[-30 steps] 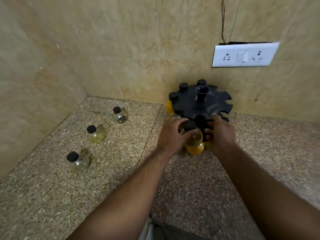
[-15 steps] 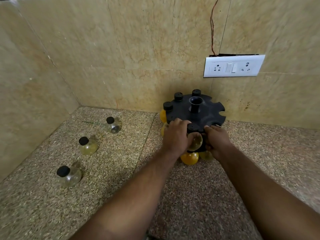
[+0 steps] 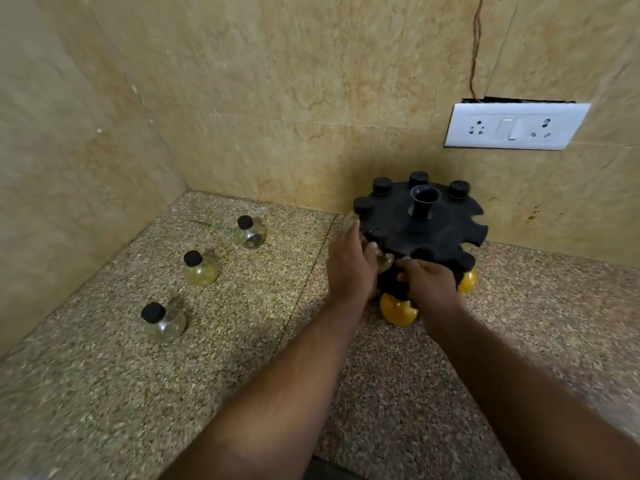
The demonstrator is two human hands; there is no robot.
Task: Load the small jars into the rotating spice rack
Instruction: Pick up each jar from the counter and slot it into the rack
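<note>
The black rotating spice rack [image 3: 446, 226] stands against the back wall, with several black-capped jars in its rear slots. Yellow-filled jars [image 3: 398, 310] hang at its lower level. My left hand [image 3: 349, 268] is at the rack's front-left rim, closed around a small glass jar [image 3: 385, 262] that sits against the disc's edge. My right hand [image 3: 429, 282] is just under the front rim, its fingers curled on the rack's dark lower part. Three loose jars with black caps stand on the counter to the left: far [image 3: 250, 233], middle [image 3: 201, 270], near [image 3: 162, 320].
A speckled granite counter [image 3: 242, 358] fills the corner between two tiled walls. A white switch and socket plate [image 3: 516, 126] is on the back wall above the rack, with a wire running up from it.
My left hand has carried the jar from in front of the rack up to its front-left rim. The right hand has slid lower under the disc. The rack looks turned a little.
</note>
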